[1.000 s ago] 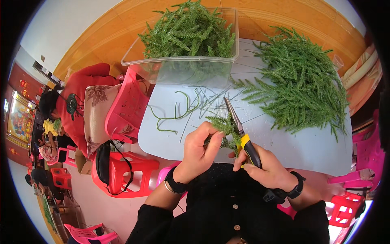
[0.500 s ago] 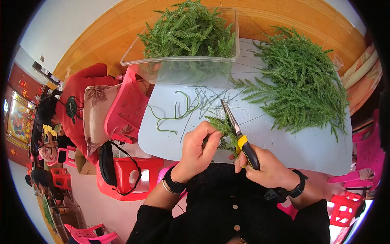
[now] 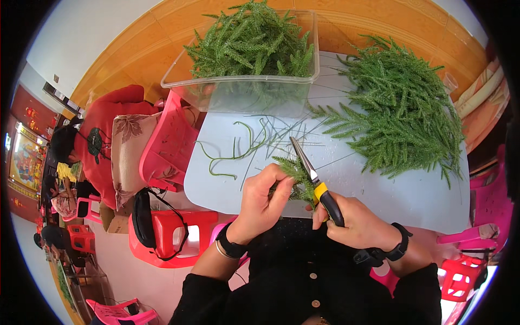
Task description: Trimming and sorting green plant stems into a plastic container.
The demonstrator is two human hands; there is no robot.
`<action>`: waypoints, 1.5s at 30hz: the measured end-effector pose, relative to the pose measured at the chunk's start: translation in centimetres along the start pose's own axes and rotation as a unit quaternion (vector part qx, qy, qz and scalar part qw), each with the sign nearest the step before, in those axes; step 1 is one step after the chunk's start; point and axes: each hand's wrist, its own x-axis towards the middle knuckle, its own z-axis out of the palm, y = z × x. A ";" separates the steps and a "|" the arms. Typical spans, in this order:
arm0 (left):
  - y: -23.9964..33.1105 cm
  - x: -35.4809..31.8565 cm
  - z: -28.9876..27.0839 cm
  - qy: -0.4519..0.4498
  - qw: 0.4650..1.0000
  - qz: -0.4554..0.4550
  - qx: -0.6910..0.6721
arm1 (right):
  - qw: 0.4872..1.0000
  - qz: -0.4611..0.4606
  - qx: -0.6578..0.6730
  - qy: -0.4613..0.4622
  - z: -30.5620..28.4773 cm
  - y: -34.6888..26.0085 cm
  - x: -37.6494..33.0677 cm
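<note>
My left hand (image 3: 264,197) pinches a small green feathery sprig (image 3: 295,172) over the near edge of the pale table. Closed round the black and yellow handles of a pair of long-nose pliers (image 3: 319,189) is my right hand (image 3: 357,219). The steel jaws point up and left and lie against the sprig's right side. Its lower part is partly hidden by my fingers. Thin dark green wires (image 3: 281,132) are strewn beyond my hands, with a bare curved green stem (image 3: 233,157) to their left.
A clear plastic bin (image 3: 244,84) heaped with green sprigs stands at the table's far side. A big pile of sprigs (image 3: 401,114) covers the right. On the left are a pink chair (image 3: 170,143), a red stool (image 3: 184,235) with a black bag (image 3: 143,216), and a person in red (image 3: 108,141).
The pliers' tip has shifted slightly left and down beside the sprig. My left hand has barely moved.
</note>
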 end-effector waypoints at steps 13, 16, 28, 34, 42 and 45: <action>-0.1 -0.3 -0.3 -0.004 1.000 -0.018 0.002 | 0.998 0.048 -0.024 -0.035 -0.6 -1.1 0.4; -0.2 -0.4 -0.3 -0.003 1.000 -0.021 0.003 | 0.996 0.076 0.001 -0.045 -0.6 -1.1 0.5; -0.6 -1.1 -1.5 0.022 0.990 -0.140 0.022 | 0.989 0.133 -0.017 -0.063 0.2 -1.5 2.1; -0.6 -1.1 -2.4 0.029 0.986 -0.161 -0.022 | 0.984 0.154 0.088 -0.018 -0.4 -1.9 2.1; -1.5 -1.3 -3.2 0.008 0.984 -0.052 -0.173 | 0.994 0.045 0.073 0.073 -1.3 -2.4 0.8; -2.1 -1.4 -3.0 -0.009 0.977 -0.039 -0.208 | 0.989 0.006 0.046 0.137 -1.3 -3.4 0.7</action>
